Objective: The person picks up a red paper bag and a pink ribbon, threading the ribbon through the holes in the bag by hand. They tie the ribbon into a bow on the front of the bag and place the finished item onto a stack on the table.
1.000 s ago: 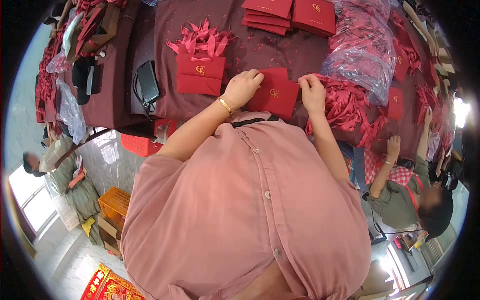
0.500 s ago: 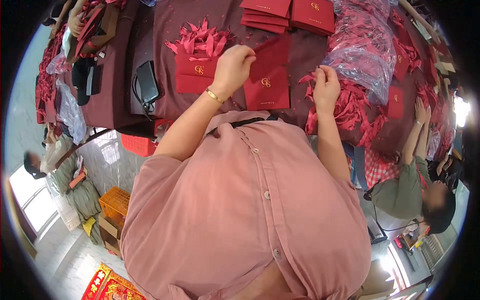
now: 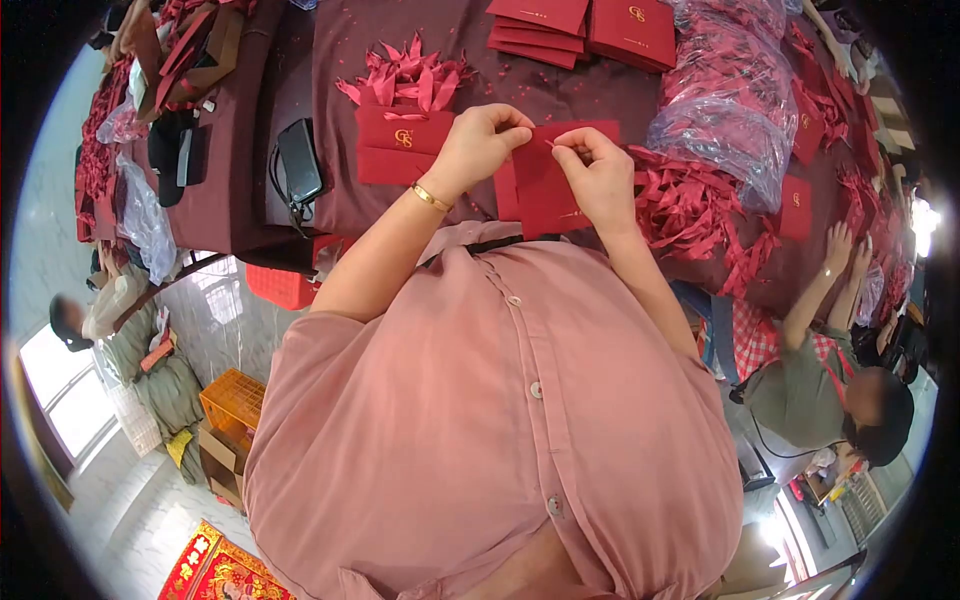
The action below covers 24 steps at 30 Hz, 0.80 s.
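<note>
My left hand (image 3: 487, 142) is closed, its fingertips pinched at the upper edge of a red card piece (image 3: 541, 185) in front of me. Close by on the right, my right hand (image 3: 597, 170) is closed too, pinching a small bit of red material over the same piece. What exactly each hand grips is too small to make out. To the left lie red envelopes (image 3: 375, 167) with a gold logo, and red ribbon ends (image 3: 412, 80) fan out above them. A loose heap of red ribbons (image 3: 700, 205) lies right of my right hand.
Stacked red envelopes (image 3: 632, 35) stand at the back, beside plastic-wrapped ribbons (image 3: 728, 120). A black phone-like case (image 3: 299, 160) lies left. Another person's hands (image 3: 848, 250) are over the table at the right; a second person (image 3: 140, 320) is at the far left.
My right hand has moved left from the ribbon heap to beside my left hand. My left hand has shifted slightly right and down. The red piece now lies lower, under both hands.
</note>
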Available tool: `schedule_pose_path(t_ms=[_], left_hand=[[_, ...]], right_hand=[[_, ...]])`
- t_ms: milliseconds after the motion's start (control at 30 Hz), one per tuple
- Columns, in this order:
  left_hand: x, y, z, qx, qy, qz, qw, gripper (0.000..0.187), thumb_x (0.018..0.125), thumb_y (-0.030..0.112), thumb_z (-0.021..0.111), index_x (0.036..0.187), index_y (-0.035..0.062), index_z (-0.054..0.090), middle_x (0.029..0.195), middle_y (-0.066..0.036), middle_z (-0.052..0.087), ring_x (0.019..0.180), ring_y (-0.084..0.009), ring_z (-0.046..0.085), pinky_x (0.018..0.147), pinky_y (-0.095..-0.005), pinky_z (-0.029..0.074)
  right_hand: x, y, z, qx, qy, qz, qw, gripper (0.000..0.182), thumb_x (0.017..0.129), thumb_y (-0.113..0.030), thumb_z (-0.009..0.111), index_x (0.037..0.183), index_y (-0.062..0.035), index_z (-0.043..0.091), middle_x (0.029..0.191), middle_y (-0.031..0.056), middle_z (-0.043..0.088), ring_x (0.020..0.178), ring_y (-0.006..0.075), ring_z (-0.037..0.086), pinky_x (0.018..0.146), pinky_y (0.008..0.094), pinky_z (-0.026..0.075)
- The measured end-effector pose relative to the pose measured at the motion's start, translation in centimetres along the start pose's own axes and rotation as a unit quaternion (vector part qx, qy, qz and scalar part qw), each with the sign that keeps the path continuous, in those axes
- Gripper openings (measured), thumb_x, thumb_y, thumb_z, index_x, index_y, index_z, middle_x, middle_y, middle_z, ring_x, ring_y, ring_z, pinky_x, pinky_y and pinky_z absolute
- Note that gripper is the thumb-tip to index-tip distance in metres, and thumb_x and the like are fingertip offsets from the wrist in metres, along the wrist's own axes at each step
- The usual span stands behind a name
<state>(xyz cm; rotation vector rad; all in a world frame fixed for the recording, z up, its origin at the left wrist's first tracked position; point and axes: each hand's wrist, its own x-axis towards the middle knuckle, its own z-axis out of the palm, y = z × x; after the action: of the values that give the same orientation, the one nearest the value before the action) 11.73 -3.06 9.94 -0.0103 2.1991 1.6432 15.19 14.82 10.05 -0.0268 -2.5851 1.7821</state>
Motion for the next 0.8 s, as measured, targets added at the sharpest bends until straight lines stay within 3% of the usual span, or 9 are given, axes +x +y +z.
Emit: schedule_pose_path(t_ms=[167,233,367,633,733,800], left_hand=[[0.06,-0.35,0.36,0.033,0.005,0.022,0.999,0.014,0.086,0.01,0.063,0.095,-0.0006,0.066,0.079,0.001,0.063,0.065,-0.0046,0.053,0.058,-0.0218,0.045],[0.14,-0.59,0.48,0.03,0.027,0.048,0.998,0.015,0.082,0.012,0.065,0.091,0.0002,0.068,0.074,-0.006,0.067,0.061,-0.0085,0.057,0.058,-0.0262,0.048],[0.17,-0.48,0.46,0.007,0.014,0.021,1.0,0.016,0.082,0.012,0.065,0.091,-0.0001,0.068,0.074,-0.006,0.067,0.062,-0.009,0.058,0.059,-0.0262,0.048],[0.04,-0.24,0.57,0.042,0.024,0.047,0.998,0.016,0.081,0.012,0.065,0.09,-0.0004,0.068,0.074,-0.009,0.067,0.063,-0.0112,0.059,0.06,-0.0272,0.048],[0.02,-0.32,0.69,0.047,0.011,0.053,0.997,0.014,0.085,0.009,0.064,0.094,-0.0009,0.066,0.075,0.0,0.063,0.062,-0.0054,0.052,0.057,-0.0221,0.044],[-0.09,-0.01,0.76,0.06,0.013,0.059,0.996,0.014,0.084,0.009,0.064,0.094,-0.0011,0.066,0.075,0.0,0.063,0.062,-0.0055,0.052,0.057,-0.022,0.044]], right_hand=[[0.0,-0.18,0.2,-0.019,0.002,0.004,1.0,0.01,0.08,-0.01,0.067,0.085,-0.0007,0.067,0.069,0.0043,0.065,0.063,0.0071,0.059,0.059,0.0237,0.048],[0.02,-0.02,0.18,-0.042,0.009,0.004,0.999,0.011,0.08,-0.01,0.067,0.085,-0.0008,0.067,0.069,0.005,0.065,0.063,0.0081,0.06,0.06,0.0244,0.048],[0.11,0.37,0.24,-0.058,0.016,0.007,0.998,0.012,0.079,-0.011,0.067,0.086,-0.0011,0.067,0.069,0.0055,0.066,0.062,0.0091,0.06,0.06,0.025,0.048],[0.27,-0.3,0.21,-0.075,0.021,0.013,0.997,0.012,0.079,-0.011,0.066,0.085,-0.0008,0.067,0.069,0.0071,0.066,0.064,0.0103,0.062,0.062,0.0259,0.05],[0.32,0.25,0.44,-0.091,0.023,-0.016,0.995,0.011,0.078,-0.009,0.066,0.085,-0.0006,0.066,0.07,0.008,0.066,0.063,0.0108,0.062,0.062,0.0263,0.05],[0.28,0.05,0.61,-0.108,0.032,-0.042,0.993,0.011,0.078,-0.009,0.066,0.085,-0.0007,0.066,0.07,0.0086,0.066,0.063,0.0109,0.062,0.062,0.0266,0.05]])
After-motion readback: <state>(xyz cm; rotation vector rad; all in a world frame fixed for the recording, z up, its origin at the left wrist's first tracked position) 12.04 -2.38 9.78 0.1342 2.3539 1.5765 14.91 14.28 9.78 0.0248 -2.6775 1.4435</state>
